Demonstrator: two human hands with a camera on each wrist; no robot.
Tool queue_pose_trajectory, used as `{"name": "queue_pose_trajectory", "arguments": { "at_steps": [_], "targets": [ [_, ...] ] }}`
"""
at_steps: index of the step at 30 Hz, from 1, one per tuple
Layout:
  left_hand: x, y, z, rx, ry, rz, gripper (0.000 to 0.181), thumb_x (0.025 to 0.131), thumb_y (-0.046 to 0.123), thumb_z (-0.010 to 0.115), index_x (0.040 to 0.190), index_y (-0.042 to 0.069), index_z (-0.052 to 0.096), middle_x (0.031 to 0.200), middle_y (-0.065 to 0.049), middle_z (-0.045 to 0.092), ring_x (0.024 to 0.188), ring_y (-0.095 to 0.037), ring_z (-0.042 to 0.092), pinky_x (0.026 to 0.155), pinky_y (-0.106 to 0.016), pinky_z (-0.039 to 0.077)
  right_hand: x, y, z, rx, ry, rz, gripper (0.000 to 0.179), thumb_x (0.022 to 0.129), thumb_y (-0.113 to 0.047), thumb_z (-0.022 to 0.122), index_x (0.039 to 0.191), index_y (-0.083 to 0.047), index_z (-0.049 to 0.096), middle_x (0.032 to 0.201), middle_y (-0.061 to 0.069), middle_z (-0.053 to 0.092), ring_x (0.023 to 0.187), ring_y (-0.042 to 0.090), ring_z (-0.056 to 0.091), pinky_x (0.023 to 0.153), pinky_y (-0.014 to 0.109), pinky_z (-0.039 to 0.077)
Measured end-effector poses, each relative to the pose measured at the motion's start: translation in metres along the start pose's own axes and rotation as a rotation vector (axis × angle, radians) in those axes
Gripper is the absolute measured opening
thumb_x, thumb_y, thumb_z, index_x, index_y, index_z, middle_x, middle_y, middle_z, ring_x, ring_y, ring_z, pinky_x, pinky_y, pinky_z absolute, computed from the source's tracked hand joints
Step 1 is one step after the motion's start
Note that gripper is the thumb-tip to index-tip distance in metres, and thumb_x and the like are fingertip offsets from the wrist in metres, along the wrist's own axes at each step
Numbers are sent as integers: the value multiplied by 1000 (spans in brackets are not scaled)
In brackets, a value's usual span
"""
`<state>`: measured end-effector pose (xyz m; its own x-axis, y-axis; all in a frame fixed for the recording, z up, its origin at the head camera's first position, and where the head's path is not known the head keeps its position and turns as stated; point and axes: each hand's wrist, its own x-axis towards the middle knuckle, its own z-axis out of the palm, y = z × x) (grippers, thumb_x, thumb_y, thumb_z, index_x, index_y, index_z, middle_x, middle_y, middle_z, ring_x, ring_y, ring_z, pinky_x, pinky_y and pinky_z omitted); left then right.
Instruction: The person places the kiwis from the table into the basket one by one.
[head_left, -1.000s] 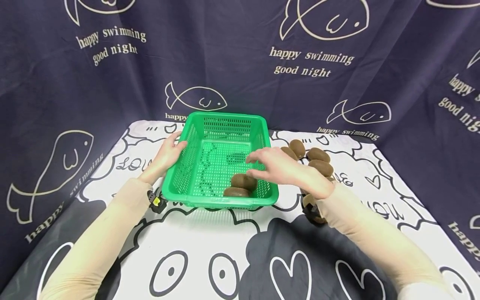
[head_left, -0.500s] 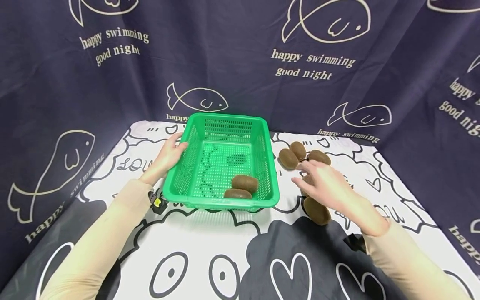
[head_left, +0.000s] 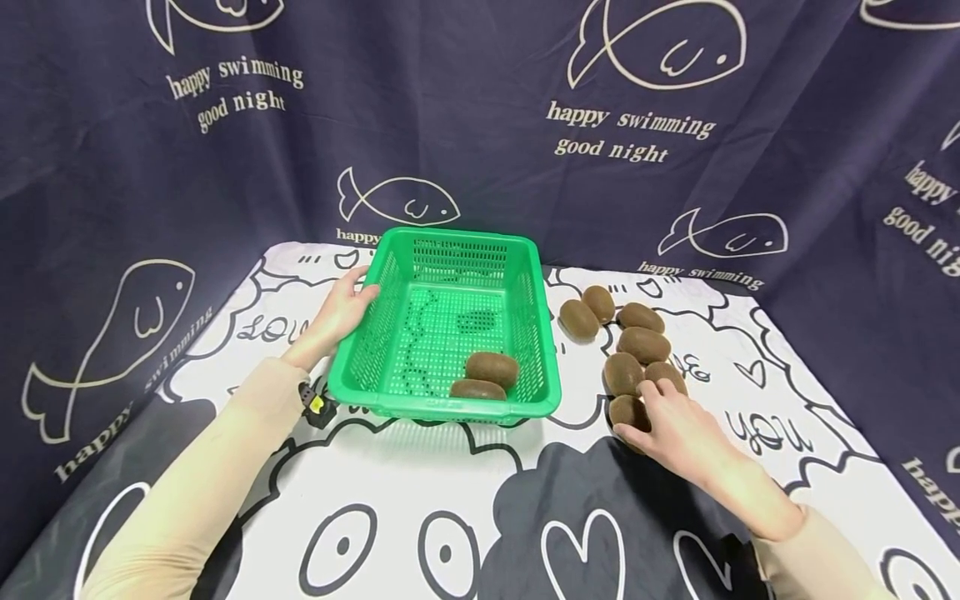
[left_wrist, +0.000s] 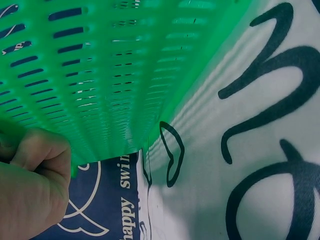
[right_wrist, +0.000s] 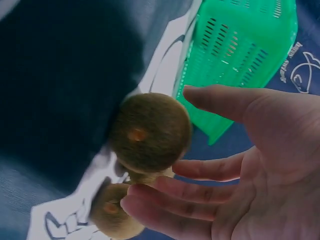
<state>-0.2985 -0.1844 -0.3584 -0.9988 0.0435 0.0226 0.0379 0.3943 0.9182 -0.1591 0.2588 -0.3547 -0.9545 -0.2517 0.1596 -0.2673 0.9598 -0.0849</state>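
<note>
A green plastic basket (head_left: 420, 406) stands on the table, holding two brown kiwifruits (head_left: 492, 369) in its near right corner. My left hand (head_left: 342, 308) grips the basket's left rim, thumb on the inner side; curled fingers show in the left wrist view. To the right of the basket, my right hand (head_left: 686, 429) is at the nearest kiwifruit (head_left: 627, 412) of a loose group. In the right wrist view, that kiwifruit (right_wrist: 150, 132) lies ahead of the spread thumb and fingers, which are not closed round it. The hand partly hides this fruit in the head view.
Several more kiwifruits (head_left: 643, 344) lie right of the basket, two of them (head_left: 580, 319) close to its right wall. A white cloth (head_left: 390, 483) with black drawings covers the table. A dark curtain (head_left: 480, 108) with fish prints hangs behind and at both sides.
My right hand has moved from over the basket's right side out to the right, then down and nearer to the closest kiwifruit. The left hand stays on the basket rim.
</note>
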Motion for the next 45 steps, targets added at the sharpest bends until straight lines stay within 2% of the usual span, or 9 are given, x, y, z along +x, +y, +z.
{"name": "queue_pose_trajectory", "arguments": {
  "at_steps": [7,14,20,25,32,39,45],
  "targets": [
    [0,1,0,10,0,-5,56,102,21,40,154,9,22,131,-27,52,91,-29,64,73,-31,60,0,3,10,33,-3,7,46,79,-38,75,91,0,53,81,16,54,63,34,56,55,51,47],
    [0,1,1,-4,-6,-23,56,102,22,41,154,11,22,125,-28,55,85,-24,65,71,-32,61,4,5,15,48,22,-17,40,77,-33,77,84,-3,52,74,10,57,65,32,57,58,51,47],
    [1,0,0,18,-7,-15,55,103,22,40,154,9,23,123,-29,57,83,-22,65,71,-30,60,5,5,15,78,37,-21,33,73,-28,75,85,-5,54,76,7,57,65,27,56,58,48,47],
    [1,-1,0,13,-5,-6,55,103,22,40,153,9,23,123,-29,56,82,-21,64,70,-28,60,7,0,12,90,57,-34,32,73,-28,73,87,-6,55,75,5,57,67,25,56,59,46,48],
    [0,1,0,8,-10,-9,55,103,22,40,153,10,23,126,-29,54,90,-29,65,73,-32,60,16,-10,5,86,69,-80,32,74,-28,74,89,-6,55,76,5,58,68,25,58,59,42,48],
    [1,1,1,-12,-12,-13,55,103,21,40,153,10,23,125,-29,55,82,-21,65,71,-30,60,30,-19,-3,111,114,-121,30,73,-26,73,90,-6,58,80,6,61,69,28,59,61,46,50],
    [0,0,1,-17,-6,-14,54,103,19,40,153,9,24,128,-28,53,85,-22,63,70,-27,59,43,-24,-14,149,104,-129,24,73,-25,73,81,-10,57,71,3,57,65,21,54,56,36,45]
  ]
}}
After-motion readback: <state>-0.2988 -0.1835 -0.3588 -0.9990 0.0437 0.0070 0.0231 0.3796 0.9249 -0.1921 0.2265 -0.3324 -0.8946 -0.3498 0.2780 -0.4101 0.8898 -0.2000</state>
